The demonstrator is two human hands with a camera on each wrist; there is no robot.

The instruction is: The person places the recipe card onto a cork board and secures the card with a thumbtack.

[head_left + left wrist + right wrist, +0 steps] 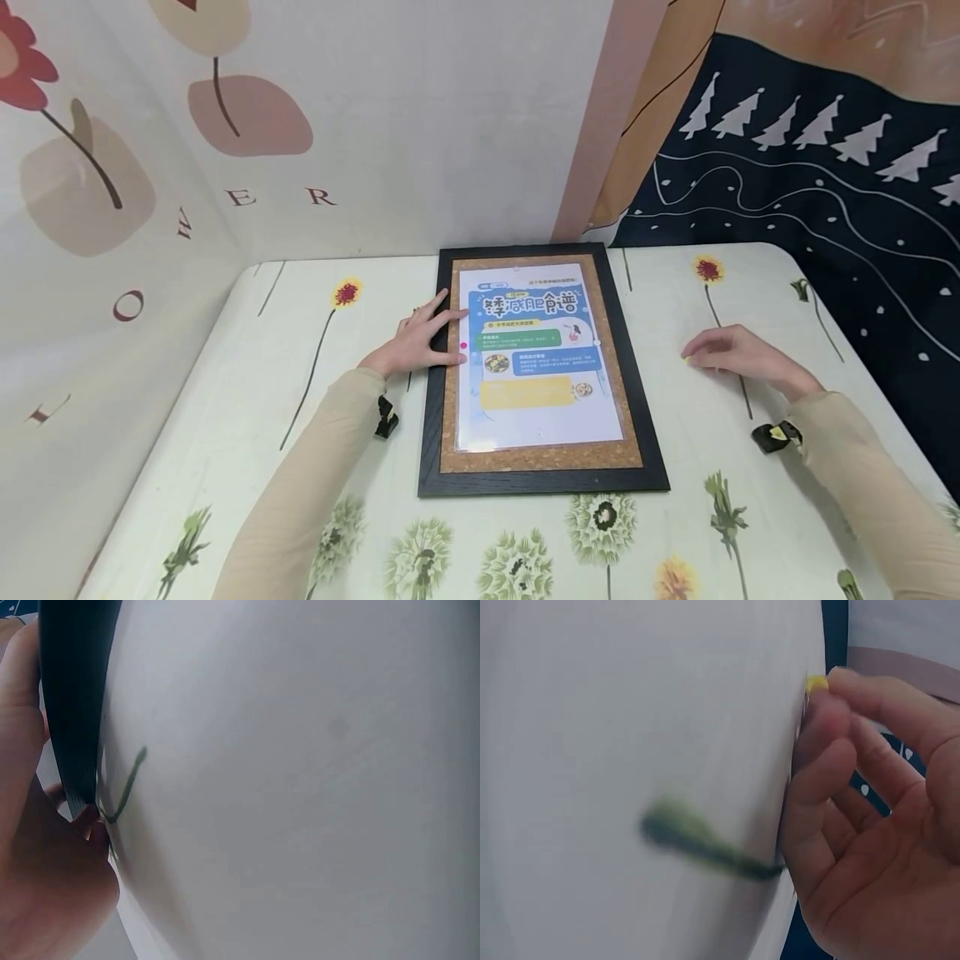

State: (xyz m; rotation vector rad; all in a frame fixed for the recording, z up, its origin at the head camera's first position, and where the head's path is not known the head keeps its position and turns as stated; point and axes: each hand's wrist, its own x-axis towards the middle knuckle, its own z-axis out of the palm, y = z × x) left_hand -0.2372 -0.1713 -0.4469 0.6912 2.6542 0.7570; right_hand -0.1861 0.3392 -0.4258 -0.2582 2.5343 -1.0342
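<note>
A cork board (540,461) in a black frame lies on the table, with a printed blue-and-white sheet (540,423) over most of the cork. A pink round-headed push pin (462,345) shows at the sheet's left edge. My left hand (412,343) spreads over the frame's left side, its thumb and fingertips resting by the sheet's edge. To the right of the board, my right hand (738,352) pinches a small yellow push pin (817,682) between thumb and fingertips, low over the tablecloth. Only its yellow head shows; the rest is hidden by the fingers.
A white tablecloth (300,475) printed with flowers covers the table. Behind the board hangs a pale curtain (420,150); a dark cloth with white trees (813,131) hangs at the right. A black wrist device (772,437) sits on each forearm.
</note>
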